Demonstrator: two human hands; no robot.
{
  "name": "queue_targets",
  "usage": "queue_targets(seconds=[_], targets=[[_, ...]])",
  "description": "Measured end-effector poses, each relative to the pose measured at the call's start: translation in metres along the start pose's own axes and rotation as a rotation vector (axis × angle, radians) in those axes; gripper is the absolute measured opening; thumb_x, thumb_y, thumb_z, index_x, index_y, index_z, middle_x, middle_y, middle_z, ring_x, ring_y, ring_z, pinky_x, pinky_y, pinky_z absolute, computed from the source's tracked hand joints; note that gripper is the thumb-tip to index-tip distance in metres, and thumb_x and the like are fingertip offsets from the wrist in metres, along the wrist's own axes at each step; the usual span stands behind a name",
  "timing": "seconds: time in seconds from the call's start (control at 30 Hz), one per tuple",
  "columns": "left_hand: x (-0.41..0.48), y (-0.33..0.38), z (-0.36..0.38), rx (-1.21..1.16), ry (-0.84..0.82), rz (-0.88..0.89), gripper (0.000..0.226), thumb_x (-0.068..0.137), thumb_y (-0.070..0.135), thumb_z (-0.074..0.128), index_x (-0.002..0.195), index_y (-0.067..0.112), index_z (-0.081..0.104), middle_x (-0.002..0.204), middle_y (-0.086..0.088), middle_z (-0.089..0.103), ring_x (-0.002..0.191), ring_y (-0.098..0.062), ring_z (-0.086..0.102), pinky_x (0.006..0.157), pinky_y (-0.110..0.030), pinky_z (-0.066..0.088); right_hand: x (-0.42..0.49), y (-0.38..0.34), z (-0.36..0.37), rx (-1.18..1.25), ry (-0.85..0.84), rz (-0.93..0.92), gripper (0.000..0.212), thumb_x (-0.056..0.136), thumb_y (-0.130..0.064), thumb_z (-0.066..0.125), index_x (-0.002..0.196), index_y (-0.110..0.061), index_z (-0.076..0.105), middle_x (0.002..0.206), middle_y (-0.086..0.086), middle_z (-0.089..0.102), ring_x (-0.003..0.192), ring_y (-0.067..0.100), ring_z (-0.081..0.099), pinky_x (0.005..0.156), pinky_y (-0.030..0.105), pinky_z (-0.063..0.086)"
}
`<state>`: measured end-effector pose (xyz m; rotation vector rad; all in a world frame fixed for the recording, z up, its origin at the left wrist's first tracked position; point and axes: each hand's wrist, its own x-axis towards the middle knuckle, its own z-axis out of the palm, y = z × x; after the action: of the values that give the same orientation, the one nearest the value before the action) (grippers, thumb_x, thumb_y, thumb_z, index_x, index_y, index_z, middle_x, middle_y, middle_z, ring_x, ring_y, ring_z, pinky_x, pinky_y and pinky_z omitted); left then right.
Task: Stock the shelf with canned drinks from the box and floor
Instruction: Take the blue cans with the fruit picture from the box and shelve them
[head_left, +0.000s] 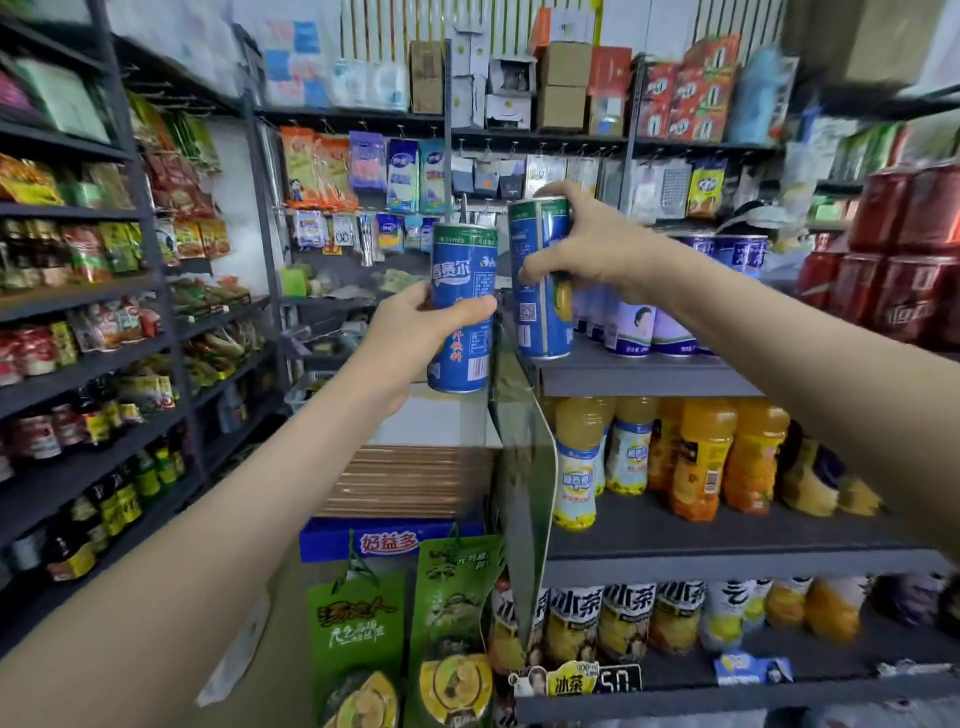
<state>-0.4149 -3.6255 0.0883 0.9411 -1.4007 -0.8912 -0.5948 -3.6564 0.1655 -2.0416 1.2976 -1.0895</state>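
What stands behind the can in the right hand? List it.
Behind the can, more blue-and-white cans stand in a row on the grey shelf. The can and the right hand cover the row's left end, so its count cannot be told.

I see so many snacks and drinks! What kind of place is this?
Most likely a small grocery shop. Dark shelves hold snack packets and bottled drinks, a price tag sits at a shelf edge, and the right hand holds a blue can on a shelf.
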Motion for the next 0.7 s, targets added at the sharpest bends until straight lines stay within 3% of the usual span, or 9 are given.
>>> queue_targets(seconds=[0.13, 0.27, 0.37, 0.43, 0.7], targets=[[0.020, -0.004, -0.014, -0.029, -0.013, 0.008, 0.035, 0.078, 0.026, 0.074, 0.111, 0.021, 0.063, 0.104, 0.003, 0.071, 0.090, -0.013, 0.069, 0.075, -0.028, 0.052, 0.031, -0.020, -0.014, -0.106, -0.011, 0.050, 0.075, 0.069, -0.006, 0.079, 0.128, -0.019, 0.033, 0.093, 0.007, 0.057, 0.075, 0.017, 0.055, 0.063, 0.032, 0.053], [0.038, -0.009, -0.025, -0.046, -0.026, 0.016, 0.038, 0.077, 0.028, 0.073, 0.113, 0.021, 0.062, 0.102, 0.004, 0.071, 0.087, -0.011, 0.070, 0.069, -0.025, 0.051, 0.064, -0.027, -0.021, -0.297, -0.046, 0.044, 0.076, 0.070, -0.009, 0.080, 0.131, -0.013, 0.035, 0.123, 0.015, 0.051, 0.085, 0.018, 0.054, 0.069, 0.029, 0.049], [0.050, -0.014, -0.032, -0.048, -0.035, 0.021, 0.037, 0.078, 0.027, 0.073, 0.113, 0.021, 0.062, 0.101, 0.005, 0.071, 0.085, -0.009, 0.070, 0.068, -0.023, 0.051, 0.085, -0.022, -0.023, -0.532, -0.130, 0.080, 0.092, 0.069, -0.018, 0.082, 0.143, -0.008, 0.028, 0.147, 0.013, 0.034, 0.120, 0.028, 0.045, 0.097, 0.037, 0.042], [0.057, -0.020, -0.036, -0.042, -0.042, 0.032, 0.035, 0.078, 0.027, 0.073, 0.111, 0.022, 0.063, 0.100, 0.005, 0.071, 0.082, -0.007, 0.070, 0.063, -0.019, 0.051, 0.098, -0.016, -0.023, -0.674, -0.158, 0.115, 0.092, 0.069, -0.025, 0.082, 0.143, -0.009, 0.030, 0.148, 0.012, 0.033, 0.129, 0.032, 0.039, 0.105, 0.040, 0.033], [0.079, -0.044, -0.045, -0.094, -0.019, 0.027, 0.027, 0.079, 0.023, 0.072, 0.105, 0.023, 0.063, 0.095, 0.009, 0.071, 0.070, 0.002, 0.068, 0.051, -0.010, 0.048, 0.149, 0.011, -0.015, -1.223, -0.189, 0.180, 0.089, 0.065, -0.050, 0.078, 0.137, -0.008, 0.047, 0.144, 0.010, 0.043, 0.133, 0.030, 0.036, 0.111, 0.049, 0.029]])
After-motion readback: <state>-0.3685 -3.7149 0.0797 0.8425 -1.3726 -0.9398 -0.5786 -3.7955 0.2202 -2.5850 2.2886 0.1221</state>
